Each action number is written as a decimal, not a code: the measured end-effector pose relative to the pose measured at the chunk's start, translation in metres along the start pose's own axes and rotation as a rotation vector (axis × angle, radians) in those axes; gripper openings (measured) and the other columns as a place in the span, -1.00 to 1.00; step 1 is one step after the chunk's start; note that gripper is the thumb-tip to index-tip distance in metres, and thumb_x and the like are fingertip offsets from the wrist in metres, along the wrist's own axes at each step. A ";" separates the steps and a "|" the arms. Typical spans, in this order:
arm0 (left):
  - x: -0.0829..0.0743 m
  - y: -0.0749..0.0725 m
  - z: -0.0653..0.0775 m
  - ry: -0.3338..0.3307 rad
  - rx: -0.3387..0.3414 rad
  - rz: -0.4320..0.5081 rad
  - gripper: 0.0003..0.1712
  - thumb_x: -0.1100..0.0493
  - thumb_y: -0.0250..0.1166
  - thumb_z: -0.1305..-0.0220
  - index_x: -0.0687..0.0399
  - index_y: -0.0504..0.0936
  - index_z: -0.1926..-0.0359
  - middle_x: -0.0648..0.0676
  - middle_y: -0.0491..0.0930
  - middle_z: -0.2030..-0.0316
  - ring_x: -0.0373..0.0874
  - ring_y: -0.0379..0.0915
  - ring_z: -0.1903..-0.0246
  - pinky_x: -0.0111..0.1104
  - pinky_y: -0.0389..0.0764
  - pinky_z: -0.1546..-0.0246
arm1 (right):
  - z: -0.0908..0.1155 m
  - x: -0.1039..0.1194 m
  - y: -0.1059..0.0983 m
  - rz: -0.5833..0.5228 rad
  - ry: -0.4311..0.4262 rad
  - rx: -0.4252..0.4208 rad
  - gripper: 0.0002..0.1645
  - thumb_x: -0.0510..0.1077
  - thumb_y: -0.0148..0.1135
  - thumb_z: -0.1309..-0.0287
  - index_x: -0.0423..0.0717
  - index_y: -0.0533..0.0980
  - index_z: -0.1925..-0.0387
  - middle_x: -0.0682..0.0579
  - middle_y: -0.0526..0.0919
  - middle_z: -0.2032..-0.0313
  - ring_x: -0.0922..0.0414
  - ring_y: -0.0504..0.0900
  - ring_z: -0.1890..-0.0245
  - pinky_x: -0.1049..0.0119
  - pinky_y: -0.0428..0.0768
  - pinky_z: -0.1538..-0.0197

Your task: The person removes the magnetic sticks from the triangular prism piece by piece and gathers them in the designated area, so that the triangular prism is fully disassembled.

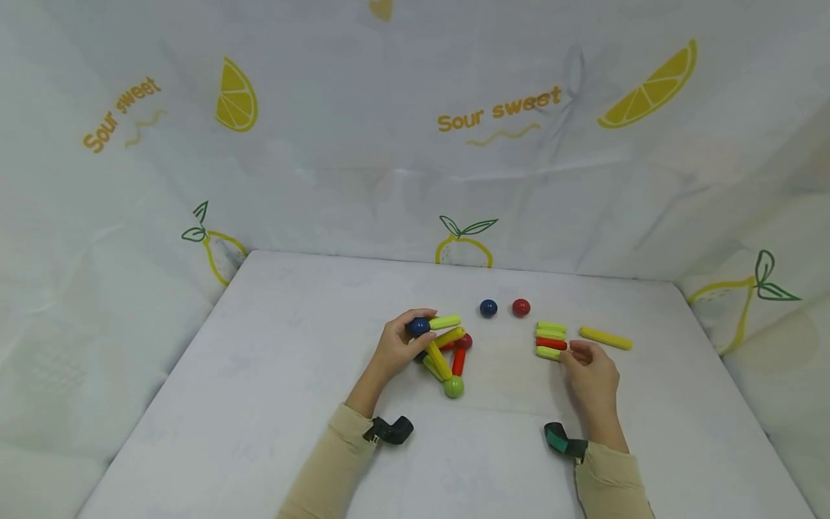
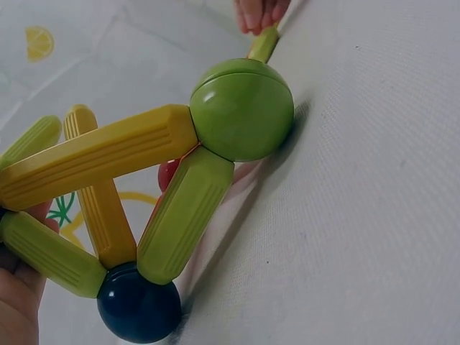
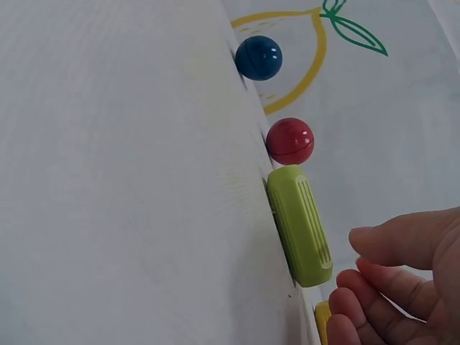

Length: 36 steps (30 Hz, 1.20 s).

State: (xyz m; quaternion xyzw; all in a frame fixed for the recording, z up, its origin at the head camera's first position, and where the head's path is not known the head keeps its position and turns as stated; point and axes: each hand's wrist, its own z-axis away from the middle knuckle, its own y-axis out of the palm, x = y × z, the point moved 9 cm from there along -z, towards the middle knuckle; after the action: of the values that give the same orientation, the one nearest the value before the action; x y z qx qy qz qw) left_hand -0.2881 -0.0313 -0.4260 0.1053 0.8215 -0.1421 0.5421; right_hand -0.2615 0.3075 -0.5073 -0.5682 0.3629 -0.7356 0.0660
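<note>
My left hand point(image 1: 393, 344) grips a blue ball point(image 1: 418, 327) at the top of a frame of rods and balls. A light green rod point(image 1: 444, 322) sticks out from that ball to the right. Below it, yellow rods point(image 1: 439, 360), red rods point(image 1: 458, 362) and a green rod run between a red ball point(image 1: 464, 342), a green ball point(image 1: 454, 387) and a dark blue ball point(image 2: 139, 302) at the base. My right hand point(image 1: 593, 375) is at the end of the nearest light green rod point(image 3: 299, 226) in a row of short rods. Its thumb and fingers are apart, not closed round the rod.
Behind the frame, a loose blue ball point(image 1: 488, 308) and a loose red ball point(image 1: 521, 308) rest on the white table point(image 1: 272, 375). A longer yellow rod point(image 1: 606, 338) lies right of the row, which also holds a red rod point(image 1: 551, 344). A lemon-print cloth point(image 1: 350, 144) hangs behind.
</note>
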 end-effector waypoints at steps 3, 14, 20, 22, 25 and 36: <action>-0.001 0.000 0.000 -0.001 0.007 -0.008 -0.59 0.46 0.18 -0.21 0.48 0.43 -0.10 0.43 0.47 -0.07 0.26 0.40 -0.11 -0.40 0.45 -0.17 | 0.003 0.005 -0.002 -0.030 0.006 -0.016 -0.50 -0.01 0.06 -0.30 -0.17 0.40 -0.19 -0.17 0.51 -0.12 -0.03 0.48 -0.10 0.17 0.52 -0.16; -0.003 -0.004 0.000 0.005 0.008 -0.006 -0.59 0.48 0.17 -0.21 0.49 0.42 -0.10 0.46 0.46 -0.07 0.28 0.41 -0.11 -0.35 0.46 -0.18 | 0.021 0.054 0.017 -0.208 -0.192 0.110 -0.53 -0.13 0.20 -0.24 -0.23 0.42 -0.14 -0.17 0.55 -0.07 0.53 0.44 0.18 0.80 0.44 0.14; -0.001 -0.004 0.000 -0.010 0.023 -0.008 -0.58 0.45 0.18 -0.22 0.48 0.42 -0.12 0.46 0.46 -0.09 0.24 0.41 -0.12 -0.37 0.46 -0.18 | 0.035 0.085 0.051 -0.296 -0.310 0.305 -0.52 -0.17 0.21 -0.23 -0.24 0.40 -0.16 -0.19 0.52 -0.13 0.23 0.54 -0.05 0.71 0.47 0.03; 0.000 -0.003 0.000 -0.010 0.027 -0.014 -0.58 0.44 0.19 -0.22 0.47 0.42 -0.12 0.46 0.46 -0.08 0.23 0.42 -0.11 -0.37 0.46 -0.18 | 0.039 0.094 0.063 -0.319 -0.344 0.361 -0.51 -0.16 0.21 -0.23 -0.24 0.40 -0.16 -0.21 0.51 -0.14 0.07 0.53 -0.11 0.68 0.47 0.01; 0.000 -0.003 -0.001 -0.010 0.025 -0.022 -0.58 0.42 0.20 -0.23 0.45 0.43 -0.12 0.43 0.48 -0.08 0.22 0.43 -0.10 -0.35 0.47 -0.17 | 0.045 0.108 0.077 -0.351 -0.389 0.418 -0.52 -0.17 0.22 -0.23 -0.23 0.40 -0.15 -0.22 0.50 -0.14 -0.05 0.50 -0.16 0.66 0.48 -0.01; 0.002 -0.003 0.000 0.003 0.027 -0.018 -0.57 0.44 0.20 -0.22 0.46 0.42 -0.13 0.43 0.49 -0.06 0.24 0.44 -0.09 -0.36 0.47 -0.16 | 0.059 0.151 0.110 -0.441 -0.512 0.515 -0.50 -0.19 0.21 -0.23 -0.26 0.38 -0.17 -0.18 0.50 -0.15 -0.06 0.49 -0.17 0.60 0.46 -0.09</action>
State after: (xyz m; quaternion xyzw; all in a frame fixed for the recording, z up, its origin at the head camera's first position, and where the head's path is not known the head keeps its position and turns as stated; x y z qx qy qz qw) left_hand -0.2899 -0.0345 -0.4272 0.1052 0.8212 -0.1580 0.5382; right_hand -0.2966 0.1235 -0.4504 -0.7614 0.0089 -0.6340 0.1348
